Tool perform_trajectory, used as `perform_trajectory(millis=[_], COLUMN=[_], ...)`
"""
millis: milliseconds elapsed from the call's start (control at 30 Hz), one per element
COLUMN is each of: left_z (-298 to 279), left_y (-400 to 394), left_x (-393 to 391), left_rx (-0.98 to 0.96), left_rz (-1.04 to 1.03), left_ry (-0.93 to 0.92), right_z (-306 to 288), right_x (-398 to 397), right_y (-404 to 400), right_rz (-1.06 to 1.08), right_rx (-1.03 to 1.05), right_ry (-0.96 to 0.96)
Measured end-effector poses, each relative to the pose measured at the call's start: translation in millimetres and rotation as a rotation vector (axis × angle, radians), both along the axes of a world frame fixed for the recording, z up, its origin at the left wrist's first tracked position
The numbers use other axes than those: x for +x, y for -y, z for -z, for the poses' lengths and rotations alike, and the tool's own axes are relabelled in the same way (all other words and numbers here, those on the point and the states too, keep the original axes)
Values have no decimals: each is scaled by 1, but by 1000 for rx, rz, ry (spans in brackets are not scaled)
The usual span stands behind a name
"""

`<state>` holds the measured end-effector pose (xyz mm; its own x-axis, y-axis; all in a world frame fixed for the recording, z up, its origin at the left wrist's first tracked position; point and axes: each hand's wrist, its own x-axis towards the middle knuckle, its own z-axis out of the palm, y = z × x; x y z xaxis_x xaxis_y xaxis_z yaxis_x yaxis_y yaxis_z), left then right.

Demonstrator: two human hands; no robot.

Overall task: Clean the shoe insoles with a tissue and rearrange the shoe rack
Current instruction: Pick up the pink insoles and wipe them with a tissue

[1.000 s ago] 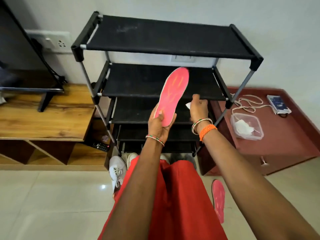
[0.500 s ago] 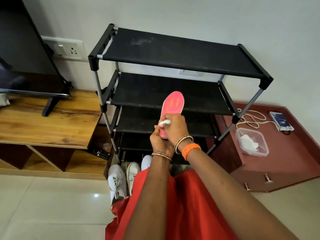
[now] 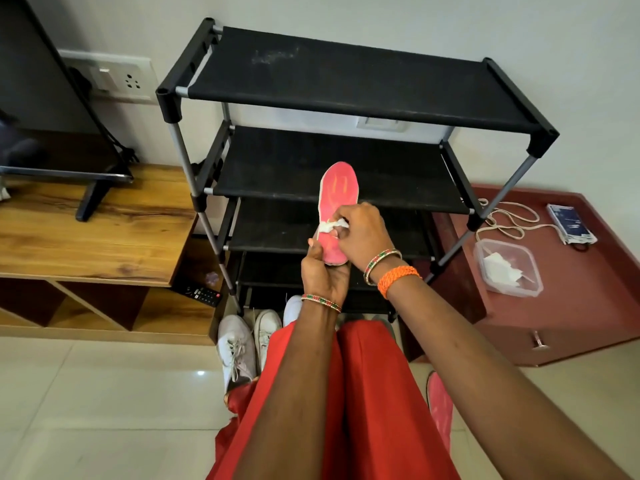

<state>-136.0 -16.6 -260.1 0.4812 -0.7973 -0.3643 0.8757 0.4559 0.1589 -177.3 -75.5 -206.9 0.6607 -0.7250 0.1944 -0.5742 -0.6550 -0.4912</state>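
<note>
Now the right hand (image 3: 363, 233) is pressing a crumpled white tissue (image 3: 334, 226) against the middle of the pink insole (image 3: 337, 199), where a second ago it was hovering apart at the insole's right; over the last half second it is sliding a little toward the heel. That suggests the wiping step is actually under way. The left hand (image 3: 325, 271) is closed around the heel end, keeping the insole upright in front of the shoe rack (image 3: 346, 81), whose visible shelves are sitting bare. The right fingers are curled tight on the tissue.

A second pink insole (image 3: 440, 403) is lying on the floor at the near right, half hidden by the forearm. White sneakers (image 3: 239, 344) are peeking out by the rack's foot, partly behind the red garment. The lowest shelf is too dark to read, and the insole's heel is being covered by both hands. A clear container (image 3: 507, 268) on the maroon cabinet at the right seems to be holding spare tissues.
</note>
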Motion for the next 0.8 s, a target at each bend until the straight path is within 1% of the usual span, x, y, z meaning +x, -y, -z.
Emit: perform_trajectory(millis=[133,200,267,300,367,433,533,600,633,700,733,800], left_z=[-1,0,-2,-3,-5,-5,-2,-2,-4,-7,-7,-6], left_y=[-1,1,2,2,0,0,0,1,1,0,0,-3], left_x=[-4,-6,-8,-9,-9,-9,-8,-10,-11,-13,-14,-14], left_rx=[32,35,12,1,-6,16,95,117,105,63,51,37], left_rz=[7,19,31,31,23,21,27,40,54,79,88,91], left_ry=[4,17,53,73,104,92,74,87,107,151,164,174], right_z=[7,5,1,-1,-2,1,12,11,9,5,4,-1], right_x=[-15,-18,-15,-14,-12,-14,-25,-30,-30,-26,-24,-20], right_y=[-16,-15,-5,0,2,-7,-28,-28,-23,-9,-2,4], right_rz=[-52,-46,13,58,143,168,67,46,62,101,131,160], right_rx=[27,-55,-184,-208,-201,-158,-101,-71,-81,-168,-195,-156], right_ry=[-9,-30,-76,-86,-52,6,29,27,8,-21,-5,70])
